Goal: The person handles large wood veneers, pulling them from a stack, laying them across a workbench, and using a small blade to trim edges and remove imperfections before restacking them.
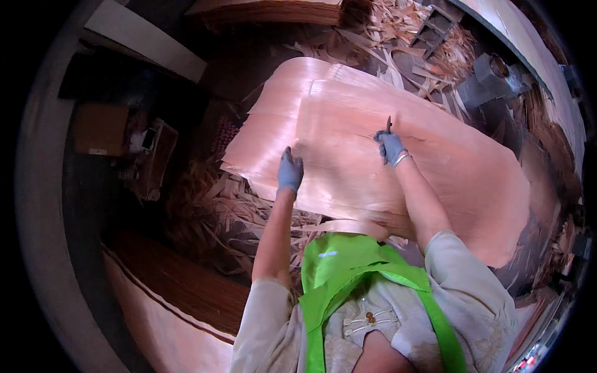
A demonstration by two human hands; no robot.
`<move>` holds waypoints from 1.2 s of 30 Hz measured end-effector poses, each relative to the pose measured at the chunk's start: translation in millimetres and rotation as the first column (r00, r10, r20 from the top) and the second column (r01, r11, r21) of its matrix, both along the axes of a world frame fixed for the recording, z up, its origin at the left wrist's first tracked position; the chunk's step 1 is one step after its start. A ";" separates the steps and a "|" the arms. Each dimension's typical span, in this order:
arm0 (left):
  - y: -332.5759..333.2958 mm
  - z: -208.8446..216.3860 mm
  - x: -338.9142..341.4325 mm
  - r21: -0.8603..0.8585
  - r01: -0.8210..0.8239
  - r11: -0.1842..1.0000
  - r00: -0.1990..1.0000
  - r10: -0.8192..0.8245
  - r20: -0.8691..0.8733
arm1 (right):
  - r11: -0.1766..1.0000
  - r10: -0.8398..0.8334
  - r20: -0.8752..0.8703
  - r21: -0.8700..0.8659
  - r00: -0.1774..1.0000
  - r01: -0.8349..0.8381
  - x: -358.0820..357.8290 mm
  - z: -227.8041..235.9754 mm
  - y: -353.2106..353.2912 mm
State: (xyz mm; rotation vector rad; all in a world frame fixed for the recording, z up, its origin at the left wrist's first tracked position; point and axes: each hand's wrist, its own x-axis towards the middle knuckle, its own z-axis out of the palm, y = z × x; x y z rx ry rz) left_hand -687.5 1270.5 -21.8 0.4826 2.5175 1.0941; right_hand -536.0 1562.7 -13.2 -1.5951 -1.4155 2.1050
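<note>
A stack of thin, pinkish wood veneer sheets (pixel 367 168) spreads in front of me, its top sheet overlapping paler ones on the left. My left hand (pixel 290 173), in a grey-blue glove, lies at the left edge of that top sheet, fingers stretched forward and thumb apart. Over the sheet's far middle, my right hand (pixel 392 148), gloved alike, is closed round a dark, narrow knife-like tool (pixel 389 124) pointing away from me. Near this tool, a thin dark crack shows in the veneer. The palm sides of both hands are hidden.
Veneer scraps (pixel 230 211) litter the floor at left, with more offcuts (pixel 398 31) at the far right. Another veneer stack (pixel 267 12) stands at the far side. A grey metal block (pixel 491 81) sits right of the sheets. At left are a cardboard box (pixel 101 129) and a pale board (pixel 146 37).
</note>
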 end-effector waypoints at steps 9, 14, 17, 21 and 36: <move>42.6 -13.4 -48.5 -0.060 -0.057 0.997 0.998 0.058 0.014 | 0.981 0.019 -0.206 -0.184 0.978 -0.058 -5.1 -6.0 -4.1; 57.6 -22.7 -57.4 0.314 -0.345 0.884 0.897 0.213 0.386 | 0.940 -0.035 -0.338 -0.332 0.941 -0.084 -9.6 -0.5 -12.6; 62.7 -26.8 -66.3 0.260 -0.288 0.922 0.912 0.182 0.366 | 0.976 -0.011 -0.318 -0.208 0.948 -0.058 -19.7 -1.1 -25.5; 61.8 -27.2 -76.6 0.253 -0.222 0.942 0.930 0.127 0.344 | 0.991 -0.127 -0.179 -0.061 0.975 0.118 -29.4 -4.7 -38.7; 61.8 -17.3 -73.3 0.153 -0.062 0.986 0.997 0.054 0.059 | 0.952 -0.269 0.047 0.166 0.962 0.258 -22.1 14.9 -63.6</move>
